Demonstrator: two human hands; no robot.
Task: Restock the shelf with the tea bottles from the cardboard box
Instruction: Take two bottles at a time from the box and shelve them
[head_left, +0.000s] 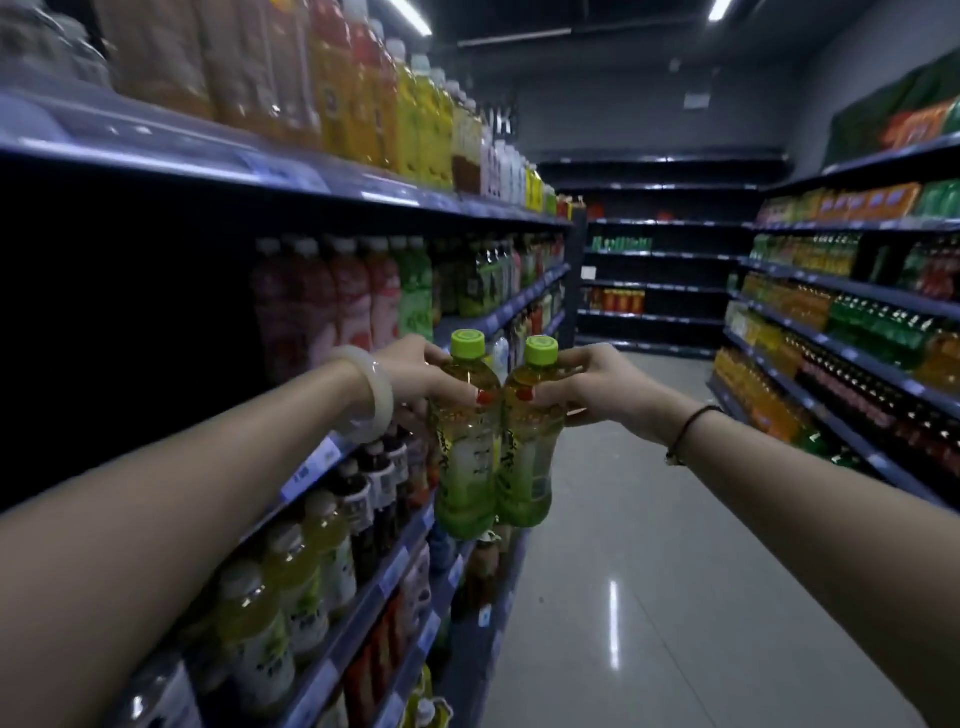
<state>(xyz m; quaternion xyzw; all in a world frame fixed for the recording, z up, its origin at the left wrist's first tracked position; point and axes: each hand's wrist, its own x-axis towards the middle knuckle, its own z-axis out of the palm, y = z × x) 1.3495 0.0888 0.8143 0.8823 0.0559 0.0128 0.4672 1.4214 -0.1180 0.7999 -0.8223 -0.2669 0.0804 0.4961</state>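
Two green tea bottles with lime-green caps hang upright side by side in the air at the middle of the view. My left hand grips the left tea bottle around its shoulder. My right hand grips the right tea bottle the same way. The bottles touch each other. They are level with the second shelf of the left-hand rack, beside its front edge. The left part of that shelf is a dark gap. The cardboard box is out of view.
The left rack holds rows of drink bottles on several levels. A second stocked rack lines the right side. The grey tiled aisle floor runs between them to mostly bare dark shelves at the back.
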